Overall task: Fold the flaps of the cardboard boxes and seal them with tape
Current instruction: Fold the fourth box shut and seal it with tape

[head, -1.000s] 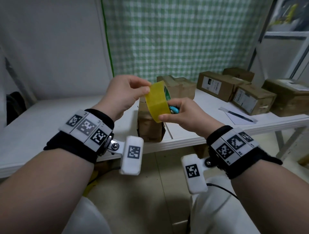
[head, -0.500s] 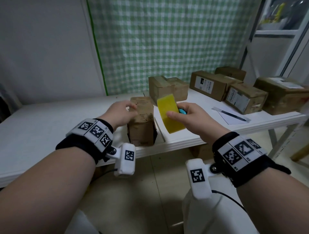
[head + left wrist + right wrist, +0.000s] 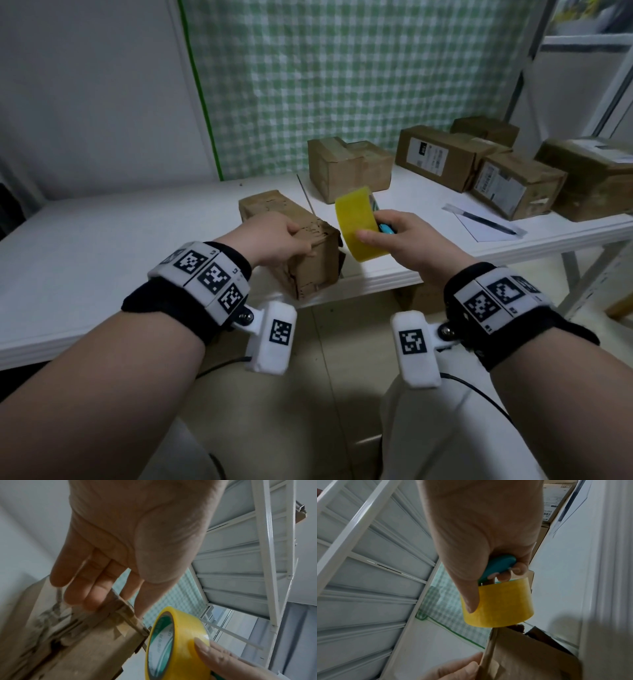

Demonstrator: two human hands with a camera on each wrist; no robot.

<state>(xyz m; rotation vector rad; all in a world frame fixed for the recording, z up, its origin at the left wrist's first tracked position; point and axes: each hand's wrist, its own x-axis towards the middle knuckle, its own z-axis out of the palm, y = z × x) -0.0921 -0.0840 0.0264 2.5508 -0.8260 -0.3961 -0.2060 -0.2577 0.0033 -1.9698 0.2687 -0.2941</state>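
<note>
A worn brown cardboard box (image 3: 308, 270) stands at the front edge of the white table (image 3: 102, 240). My left hand (image 3: 274, 236) rests on its near top end. In the left wrist view the left hand (image 3: 106, 582) has its fingers lying fairly straight on the box (image 3: 77, 649), thumb along the edge. My right hand (image 3: 404, 236) grips a yellow tape roll (image 3: 359, 229) just right of the box, above the table. It also holds a teal cutter (image 3: 387, 229). The right wrist view shows the thumb on the roll (image 3: 501, 604), the cutter (image 3: 498, 563) and the box (image 3: 522, 655).
Several closed cardboard boxes stand along the back right of the table: one (image 3: 349, 168) just behind the roll, a labelled one (image 3: 442, 156), and another (image 3: 517, 185). A pen on a sheet of paper (image 3: 486, 222) lies to the right. A green checked curtain hangs behind.
My left hand has let go of the tape roll and come down onto the box. My right hand has lowered the roll to the box's right side.
</note>
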